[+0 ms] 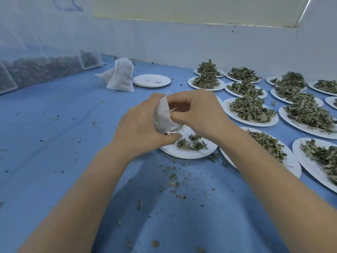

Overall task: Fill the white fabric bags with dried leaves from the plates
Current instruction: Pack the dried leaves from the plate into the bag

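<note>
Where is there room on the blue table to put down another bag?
The blue cloth left of the hands, between the standing white fabric bags and the near edge, is bare but for crumbs. The right side is crowded with white paper plates of dried leaves.

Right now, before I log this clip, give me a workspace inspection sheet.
Surface: blue cloth, leaf crumbs scattered.
Job's things: white bag held over a nearly emptied plate; heaped plates at right; filled bags and a stack of emptied plates behind.
Clutter: mesh enclosure with leaves, far left.
Grippers: left hand grips the bag; right hand pinches its mouth.
Cables: nothing seen.
Surroundings: white wall.
</note>
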`<control>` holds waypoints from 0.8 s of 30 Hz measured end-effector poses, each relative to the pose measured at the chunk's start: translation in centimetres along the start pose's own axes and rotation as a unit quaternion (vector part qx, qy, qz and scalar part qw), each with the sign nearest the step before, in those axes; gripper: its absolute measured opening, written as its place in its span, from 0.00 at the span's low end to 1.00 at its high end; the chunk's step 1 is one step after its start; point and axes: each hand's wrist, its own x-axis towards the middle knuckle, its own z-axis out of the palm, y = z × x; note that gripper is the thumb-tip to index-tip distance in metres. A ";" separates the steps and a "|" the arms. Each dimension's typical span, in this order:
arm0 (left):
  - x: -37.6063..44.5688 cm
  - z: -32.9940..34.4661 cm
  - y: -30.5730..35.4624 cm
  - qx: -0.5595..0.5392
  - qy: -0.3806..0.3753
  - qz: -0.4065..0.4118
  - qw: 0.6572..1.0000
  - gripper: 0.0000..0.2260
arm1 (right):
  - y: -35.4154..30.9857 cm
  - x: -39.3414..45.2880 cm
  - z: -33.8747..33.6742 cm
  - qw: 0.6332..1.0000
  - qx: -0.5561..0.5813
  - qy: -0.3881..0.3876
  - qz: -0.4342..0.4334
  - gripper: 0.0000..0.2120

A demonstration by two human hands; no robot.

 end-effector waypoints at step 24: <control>0.3 -0.7 -1.9 0.134 -0.008 -0.065 0.989 0.20 | 2.8 0.2 -2.4 0.877 -0.318 -0.312 0.182 0.33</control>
